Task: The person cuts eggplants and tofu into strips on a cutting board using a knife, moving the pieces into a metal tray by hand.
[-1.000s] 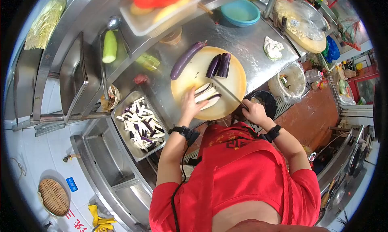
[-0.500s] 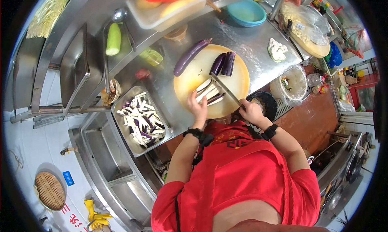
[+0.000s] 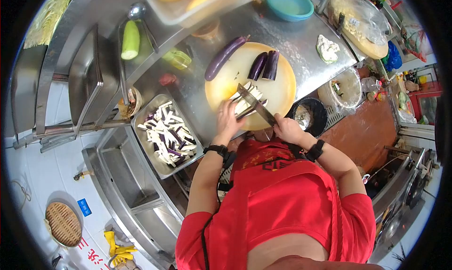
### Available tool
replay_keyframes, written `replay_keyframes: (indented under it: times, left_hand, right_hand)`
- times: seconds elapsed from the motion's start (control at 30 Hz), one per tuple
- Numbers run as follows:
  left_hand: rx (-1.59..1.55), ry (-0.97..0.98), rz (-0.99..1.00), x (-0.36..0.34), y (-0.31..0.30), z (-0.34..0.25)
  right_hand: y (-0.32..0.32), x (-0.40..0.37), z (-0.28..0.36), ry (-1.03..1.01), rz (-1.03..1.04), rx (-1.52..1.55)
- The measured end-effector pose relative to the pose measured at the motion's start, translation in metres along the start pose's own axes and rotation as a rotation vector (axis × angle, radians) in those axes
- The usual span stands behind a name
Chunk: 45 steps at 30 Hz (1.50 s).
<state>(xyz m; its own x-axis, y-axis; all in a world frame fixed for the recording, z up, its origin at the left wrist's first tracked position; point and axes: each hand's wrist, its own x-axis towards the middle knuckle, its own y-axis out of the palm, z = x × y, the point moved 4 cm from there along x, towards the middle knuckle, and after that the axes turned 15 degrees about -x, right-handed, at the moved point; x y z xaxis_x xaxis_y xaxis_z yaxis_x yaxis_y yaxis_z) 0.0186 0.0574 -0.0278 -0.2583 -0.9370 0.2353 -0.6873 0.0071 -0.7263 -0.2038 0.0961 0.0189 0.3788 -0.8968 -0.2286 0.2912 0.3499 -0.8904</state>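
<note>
My right hand [image 3: 287, 128] grips the handle of a cleaver [image 3: 254, 104] whose blade lies across pale eggplant strips [image 3: 247, 100] on a round wooden cutting board [image 3: 278, 88]. My left hand [image 3: 227, 119] presses on the near end of those strips. Two halved eggplant pieces [image 3: 264, 65] lie at the far side of the board. A whole purple eggplant [image 3: 225, 57] rests on the board's left edge.
A steel tray [image 3: 141, 117] at the left holds several cut eggplant strips [image 3: 168, 134]. A deep sink [image 3: 127, 185] lies below it. A teal bowl [image 3: 289, 4], a white cloth [image 3: 327, 48], a cucumber [image 3: 130, 40] and a black pot [image 3: 308, 115] stand around the board.
The cleaver has shifted left across the strips and its blade now lies flatter. My left hand stays on the strips. The view has drifted slightly.
</note>
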Motion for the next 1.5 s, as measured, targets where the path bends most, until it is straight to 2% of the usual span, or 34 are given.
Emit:
replay_keyframes:
  times: [0.23,0.3,0.4,0.47,0.53,0.57,0.63,0.67,0.77,0.8,0.93,1.0,1.03,1.1,1.13,1.17,1.2,1.27,1.3,1.37,1.43,1.5]
  left_hand:
    - [-0.06,0.032,-0.015,0.003,0.001,0.005]
    - [-0.065,-0.036,0.03,0.006,-0.002,0.005]
    - [-0.053,-0.087,-0.031,0.01,-0.009,-0.005]
    - [-0.028,-0.085,-0.083,0.016,-0.013,-0.007]
    - [0.111,-0.098,0.01,0.02,-0.01,0.001]
    - [0.112,-0.1,-0.001,0.024,-0.011,0.002]
    - [0.152,-0.152,0.122,0.032,-0.006,0.006]
    - [0.189,-0.116,0.108,0.035,-0.004,0.008]
    - [0.301,-0.199,0.083,0.046,0.004,0.018]
    - [0.312,-0.14,0.031,0.045,0.014,0.033]
    - [0.258,-0.207,0.026,0.048,0.0,0.023]
    - [0.049,-0.306,0.0,0.048,-0.008,0.023]
    - [0.055,-0.314,-0.007,0.046,-0.007,0.029]
    - [-0.47,-0.385,-0.27,0.04,-0.011,0.048]
    - [-0.536,-0.528,-0.309,0.039,-0.03,0.035]
    - [-0.763,-0.578,-0.38,0.03,-0.019,0.067]
    - [-0.909,-0.555,-0.497,0.027,-0.048,0.048]
    - [-0.635,-0.454,-0.615,0.014,-0.103,0.042]
    - [-0.493,-0.461,-0.702,0.002,-0.12,0.067]
    - [-0.752,-0.56,-0.847,-0.023,-0.165,0.082]
    - [-0.145,-0.735,-0.542,-0.048,-0.203,0.104]
    - [0.636,-0.771,-0.418,-0.048,-0.202,0.074]
  right_hand:
    - [0.029,0.052,0.022,-0.021,0.005,-0.199]
    - [0.033,0.063,0.037,0.009,0.023,-0.255]
    - [0.039,0.066,0.038,0.03,0.005,-0.27]
    - [0.035,0.063,0.027,0.019,-0.05,-0.244]
    - [0.027,0.049,0.017,-0.035,-0.103,-0.141]
    - [0.022,0.041,0.007,-0.032,-0.138,-0.123]
    - [-0.004,0.016,-0.002,0.004,-0.182,-0.113]
    - [-0.009,0.006,-0.014,0.027,-0.241,-0.107]
    - [-0.01,-0.021,-0.055,0.043,-0.258,-0.178]
    - [-0.012,-0.03,-0.064,0.026,-0.27,-0.183]
    - [0.002,-0.049,-0.094,0.125,-0.152,-0.291]
    - [0.007,-0.049,-0.096,0.143,-0.141,-0.276]
    - [0.011,-0.048,-0.096,0.156,-0.148,-0.269]
    - [0.014,-0.046,-0.094,0.167,-0.158,-0.258]
    - [0.013,-0.045,-0.091,0.187,-0.17,-0.24]
    - [0.012,-0.045,-0.09,0.21,-0.183,-0.222]
    - [0.012,-0.044,-0.09,0.214,-0.183,-0.219]
    - [0.012,-0.045,-0.092,0.198,-0.175,-0.236]
    - [0.012,-0.045,-0.093,0.208,-0.172,-0.235]
    - [0.012,-0.044,-0.094,0.196,-0.197,-0.225]
    - [0.02,-0.042,-0.101,0.204,-0.195,-0.219]
    - [0.023,-0.041,-0.104,0.205,-0.177,-0.227]
